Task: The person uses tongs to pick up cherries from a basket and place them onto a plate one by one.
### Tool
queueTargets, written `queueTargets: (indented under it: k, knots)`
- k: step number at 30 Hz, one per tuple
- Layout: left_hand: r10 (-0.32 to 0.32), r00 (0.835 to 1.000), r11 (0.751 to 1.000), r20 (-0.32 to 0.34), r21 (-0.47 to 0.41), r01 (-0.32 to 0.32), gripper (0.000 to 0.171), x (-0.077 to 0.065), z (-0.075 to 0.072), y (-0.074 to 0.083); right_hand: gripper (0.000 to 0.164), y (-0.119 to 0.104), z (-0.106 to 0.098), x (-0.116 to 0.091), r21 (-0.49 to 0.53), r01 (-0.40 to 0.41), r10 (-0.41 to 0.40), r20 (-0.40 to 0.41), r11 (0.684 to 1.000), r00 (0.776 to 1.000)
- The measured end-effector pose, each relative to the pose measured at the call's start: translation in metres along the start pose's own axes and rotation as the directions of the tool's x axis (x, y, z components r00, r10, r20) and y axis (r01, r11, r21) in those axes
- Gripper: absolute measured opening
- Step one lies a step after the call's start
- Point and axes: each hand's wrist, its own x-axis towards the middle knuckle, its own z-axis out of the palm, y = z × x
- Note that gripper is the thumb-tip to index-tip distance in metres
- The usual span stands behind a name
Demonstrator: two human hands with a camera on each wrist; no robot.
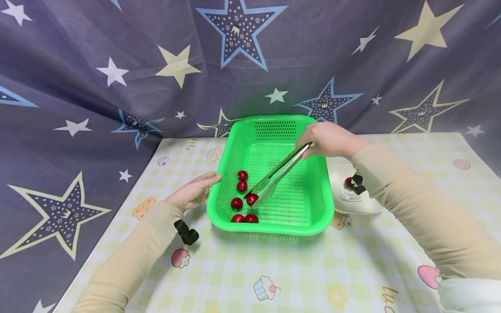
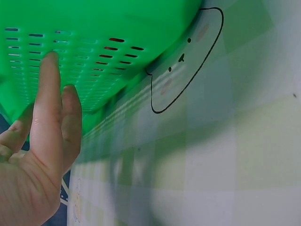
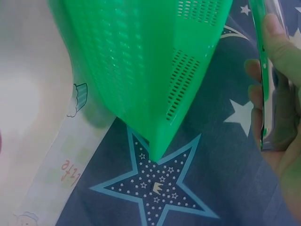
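Note:
Metal tongs (image 1: 279,174) slant down into a green plastic basket (image 1: 270,228), their upper end gripped by my right hand (image 1: 328,138). The tong tips stand on either side of one dark red cherry (image 1: 252,200). Several more cherries (image 1: 236,203) lie close by in the basket's left part. My left hand (image 1: 197,190) is at the basket's left side. In the left wrist view its fingers (image 2: 47,108) reach out nearly straight against the slotted outer wall. The right wrist view shows the thumb (image 3: 274,26) laid along the tongs.
To the right of the basket a white dish (image 1: 368,202) sits partly under my right forearm, with a red thing (image 1: 347,181) in it. A checked cloth (image 1: 231,278) covers the table. Behind it hangs a dark curtain (image 1: 137,43) with stars.

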Motion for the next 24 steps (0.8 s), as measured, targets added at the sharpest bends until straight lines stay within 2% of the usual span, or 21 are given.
queueTargets:
  k: [8,24]
  knots:
    - [0.024,1.000,1.000,0.002,0.018,-0.024,0.072,-0.001,-0.002,0.001,0.034,0.005,-0.004,-0.011,0.005,-0.034,0.034,-0.060,0.999,0.998]
    - [-0.004,1.000,1.000,-0.021,-0.024,0.003,0.073,-0.005,0.006,0.000,0.031,0.005,-0.005,-0.044,-0.006,-0.046,0.044,-0.189,0.999,0.981]
